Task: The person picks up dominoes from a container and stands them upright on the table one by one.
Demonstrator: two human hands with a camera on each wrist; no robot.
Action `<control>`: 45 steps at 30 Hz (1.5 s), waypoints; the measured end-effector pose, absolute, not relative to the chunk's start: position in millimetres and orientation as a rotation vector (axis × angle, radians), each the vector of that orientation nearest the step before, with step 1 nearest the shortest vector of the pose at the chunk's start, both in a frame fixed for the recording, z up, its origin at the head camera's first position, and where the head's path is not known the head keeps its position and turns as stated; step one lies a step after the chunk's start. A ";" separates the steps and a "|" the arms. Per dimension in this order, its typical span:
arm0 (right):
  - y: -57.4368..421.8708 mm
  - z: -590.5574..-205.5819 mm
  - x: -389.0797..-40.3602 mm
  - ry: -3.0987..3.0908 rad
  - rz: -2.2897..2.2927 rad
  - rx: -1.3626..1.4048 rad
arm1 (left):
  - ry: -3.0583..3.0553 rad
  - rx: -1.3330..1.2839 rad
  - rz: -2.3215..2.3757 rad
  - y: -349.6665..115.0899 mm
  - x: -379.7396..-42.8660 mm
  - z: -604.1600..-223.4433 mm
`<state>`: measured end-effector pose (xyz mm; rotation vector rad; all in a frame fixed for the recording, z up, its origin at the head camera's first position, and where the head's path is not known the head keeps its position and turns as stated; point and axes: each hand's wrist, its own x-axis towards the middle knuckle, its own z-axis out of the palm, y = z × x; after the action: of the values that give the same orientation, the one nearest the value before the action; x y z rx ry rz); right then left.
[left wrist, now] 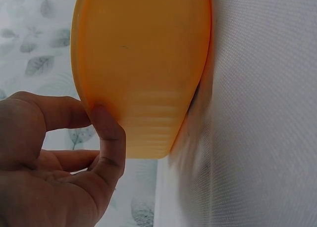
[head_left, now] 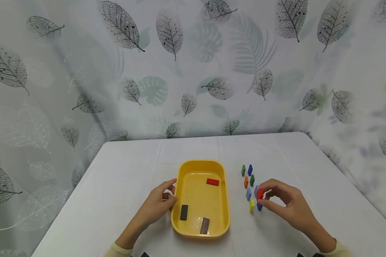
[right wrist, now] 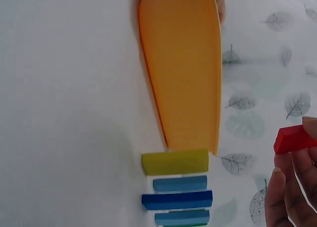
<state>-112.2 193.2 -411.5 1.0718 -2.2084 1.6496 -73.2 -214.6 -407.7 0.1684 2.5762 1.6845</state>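
A yellow plastic tray (head_left: 202,200) sits mid-table, and my left hand (head_left: 154,205) pinches its left rim. In the left wrist view the fingers (left wrist: 110,148) bend over the rim of the orange-looking tray (left wrist: 143,64). Inside the tray lie a red block (head_left: 213,182), a black block (head_left: 184,212) and a brown block (head_left: 204,226). My right hand (head_left: 287,201) holds another red block (head_left: 260,193) between thumb and fingertips, above the standing blocks. That red block (right wrist: 294,139) shows at the right edge of the right wrist view.
Right of the tray, small blocks stand upright in two columns, among them a yellow block (head_left: 252,206), an orange block (head_left: 246,182), a green block (head_left: 243,170) and a blue block (head_left: 250,170). Leaf-printed curtain (head_left: 196,71) hangs behind the white table (head_left: 132,164).
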 end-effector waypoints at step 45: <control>226.8 -464.9 -210.7 -2.522 1.500 0.865 | 2.556 0.195 1.704 -216.0 -73.2 -406.1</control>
<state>-210.7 226.8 -464.9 0.8646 -2.5222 1.4997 -73.2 -216.0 -406.1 0.1947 2.5563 1.7044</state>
